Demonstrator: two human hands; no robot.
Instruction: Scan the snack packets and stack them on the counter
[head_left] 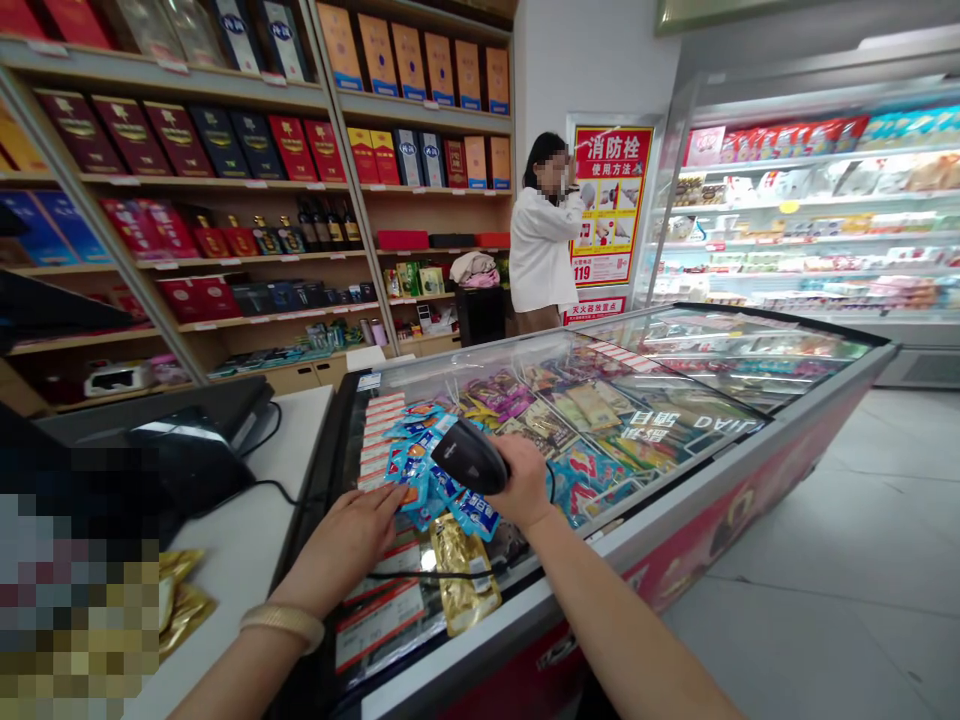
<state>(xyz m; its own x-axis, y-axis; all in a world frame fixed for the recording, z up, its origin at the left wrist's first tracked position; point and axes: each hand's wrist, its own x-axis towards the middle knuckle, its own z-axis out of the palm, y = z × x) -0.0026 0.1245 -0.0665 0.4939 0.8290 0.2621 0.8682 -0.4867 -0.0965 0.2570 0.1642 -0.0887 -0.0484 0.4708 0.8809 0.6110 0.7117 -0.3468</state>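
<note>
— Bare forearms [619, 615] nearest us, rising from the lower edge; pale bangle [283, 626] on the left one. Hands?

— Our right hand [525, 480] is wrapped round a black scanner [471, 456], centre of frame, above a heap of blue packets [480, 513]. Our left hand [366, 525] lies nearly flat, fingers together, tips at the heap's left edge; we cannot tell whether anything is pinched.

— How would we work this well?

— Our judgement: settle one packet flat under the left fingertips, apart from its overlapping neighbours, and hold the scanner's nose square to the print. Shiny wrappers may throw glare; slight tilt might help. We'd mind the black cord [397, 575]: it crosses the gold packet [457, 600], lower centre, and could drag it.

— Around us?

— Glass-topped freezer [705, 550] beneath the packets. White counter [304, 425] at left, gold pouches [185, 610] lower left. Farther out: boxed goods [176, 138] on shelves, upper left; person in a white top [541, 260], upper centre, beside a red poster [607, 145]; lit chilled shelves [814, 205], upper right.
</note>
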